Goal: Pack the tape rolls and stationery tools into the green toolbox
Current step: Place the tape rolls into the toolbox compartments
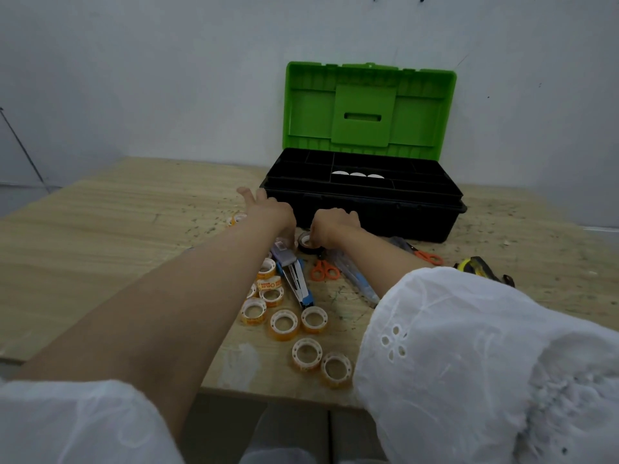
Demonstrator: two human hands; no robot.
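Note:
The toolbox (365, 209) stands open at the back of the table, its green lid (368, 108) upright and its black tray holding three white rolls (357, 175). My right hand (331, 226) curls over a black tape roll (306, 244) on the table just in front of the box. My left hand (264, 205) reaches toward the box's left front corner with fingers spread, holding nothing visible. Several clear tape rolls with orange print (284, 323) lie between my forearms, beside a blue stapler (296, 279) and orange scissors (323, 270).
A second pair of orange scissors (427, 256) and a yellow-black tape measure (477, 266) lie to the right. A blue-tipped cutter (358, 283) lies under my right forearm. One tape roll (234, 219) sits left of my left hand. The wooden table's near edge (278, 395) is close.

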